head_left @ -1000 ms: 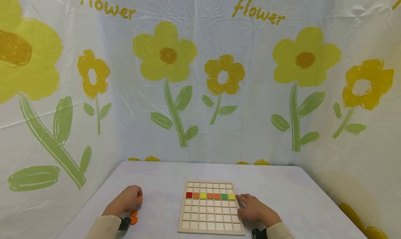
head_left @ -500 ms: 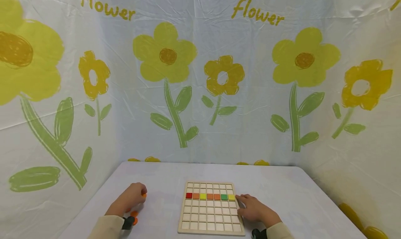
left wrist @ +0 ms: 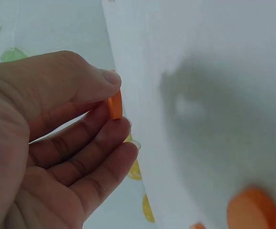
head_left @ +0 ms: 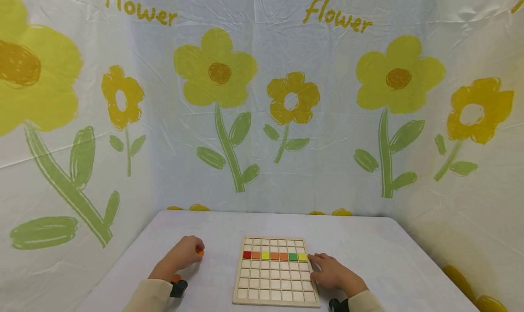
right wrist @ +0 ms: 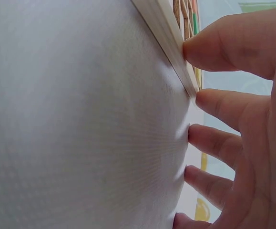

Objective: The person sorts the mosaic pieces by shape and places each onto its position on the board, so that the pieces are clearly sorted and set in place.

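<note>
While left hand [head_left: 182, 255] pinches orange disc [left wrist: 116, 106], right hand [head_left: 332, 273] rests at edge of wooden grid board [head_left: 276, 304]

As left wrist view shows, left grip is narrow: thumb and fingertips pinch the disc, seen nearly edge-on, other fingers bent below it. Disc is held above the left part of the table [head_left: 360, 234], left of the board and well apart from it. Loose orange discs [left wrist: 251, 210] lie on the table, cut off at the lower right of left wrist view; exact count can't tell. In head view some orange [head_left: 176, 278] peeks out beside the black wrist device [head_left: 178, 288] on the left arm.

Right grip is wide: fingers spread, thumb and index finger at the board's right rim, other fingertips down on the table just beside it.

Board lies flat toward the table's near edge, about midway between left and right edges, seven by seven cells. Third row from its far edge is filled, left to right: red tile [head_left: 247, 254], orange tile [head_left: 256, 255], yellow tile [head_left: 265, 255], two more orange tiles [head_left: 274, 256], green tile [head_left: 292, 257], second yellow tile [head_left: 302, 257].

Beige sleeves [head_left: 149, 296] on both arms, another black device [head_left: 339, 305] at right wrist. White backdrop [head_left: 254, 180] with yellow flowers, green stems and "flower" lettering rises behind table's far edge.
</note>
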{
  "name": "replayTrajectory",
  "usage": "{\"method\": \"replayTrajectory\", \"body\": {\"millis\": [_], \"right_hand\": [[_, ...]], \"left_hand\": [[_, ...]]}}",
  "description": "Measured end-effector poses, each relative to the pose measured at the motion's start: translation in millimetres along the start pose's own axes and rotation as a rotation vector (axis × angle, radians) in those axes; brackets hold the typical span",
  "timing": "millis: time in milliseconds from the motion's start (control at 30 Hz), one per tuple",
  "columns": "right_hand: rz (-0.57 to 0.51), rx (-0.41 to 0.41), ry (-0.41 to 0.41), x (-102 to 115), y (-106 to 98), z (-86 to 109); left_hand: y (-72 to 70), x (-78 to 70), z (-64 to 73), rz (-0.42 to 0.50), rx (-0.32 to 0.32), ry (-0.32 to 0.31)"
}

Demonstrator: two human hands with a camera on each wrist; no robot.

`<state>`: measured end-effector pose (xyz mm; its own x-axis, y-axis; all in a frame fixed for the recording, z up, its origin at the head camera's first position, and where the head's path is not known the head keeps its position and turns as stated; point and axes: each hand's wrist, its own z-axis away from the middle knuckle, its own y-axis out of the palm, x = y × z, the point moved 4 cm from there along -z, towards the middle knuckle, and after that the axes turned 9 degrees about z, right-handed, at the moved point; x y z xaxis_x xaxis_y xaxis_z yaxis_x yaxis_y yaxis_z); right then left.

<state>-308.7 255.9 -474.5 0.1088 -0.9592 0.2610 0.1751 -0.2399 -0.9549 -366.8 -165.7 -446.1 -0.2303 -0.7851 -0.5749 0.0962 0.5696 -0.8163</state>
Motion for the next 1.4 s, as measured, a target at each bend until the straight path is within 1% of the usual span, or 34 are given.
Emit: {"method": "replayTrajectory", "body": {"millis": [133, 333, 433, 567, 633, 867, 967, 1100, 1167, 1333, 1400], "right_hand": [[-0.005, -0.001, -0.009, -0.3, 0.0, 0.4], [-0.005, 0.0, -0.005, -0.8, -0.3, 0.8], [-0.003, 0.001, -0.001, -1.2, -0.5, 0.3], [-0.011, 0.0, 0.001, -1.2, -1.1, 0.3], [-0.014, -0.002, -0.001, -1.3, -1.1, 0.2], [-0.013, -0.002, 0.009, -1.8, -0.1, -1.6], [-0.013, -0.004, 0.012, -2.0, 0.2, -2.1], [-0.014, -0.006, 0.013, -1.7, 0.0, -2.0], [-0.013, -0.005, 0.017, -1.7, 0.2, -2.4], [-0.012, -0.001, 0.02, -1.0, 0.2, -1.8], [-0.015, -0.001, 0.014, -0.3, -0.4, -0.7]], "left_hand": [[7.4, -6.8, -2.9, 0.014, 0.01, 0.008], [18.8, -16.4, -6.6, 0.015, 0.008, 0.045], [23.7, -21.9, -8.1, 0.017, 0.017, 0.044], [29.9, -28.4, -11.8, 0.041, 0.024, 0.034], [32.7, -32.0, -13.1, 0.049, 0.025, 0.04], [43.4, -41.5, -18.6, 0.04, 0.025, 0.098], [47.4, -44.4, -20.7, 0.055, 0.036, 0.117], [52.1, -48.7, -22.3, 0.091, 0.063, 0.125], [54.0, -52.3, -21.8, 0.104, 0.076, 0.118], [60.8, -60.3, -22.8, 0.125, 0.095, 0.12], [63.6, -62.9, -23.4, 0.128, 0.098, 0.134]]}}
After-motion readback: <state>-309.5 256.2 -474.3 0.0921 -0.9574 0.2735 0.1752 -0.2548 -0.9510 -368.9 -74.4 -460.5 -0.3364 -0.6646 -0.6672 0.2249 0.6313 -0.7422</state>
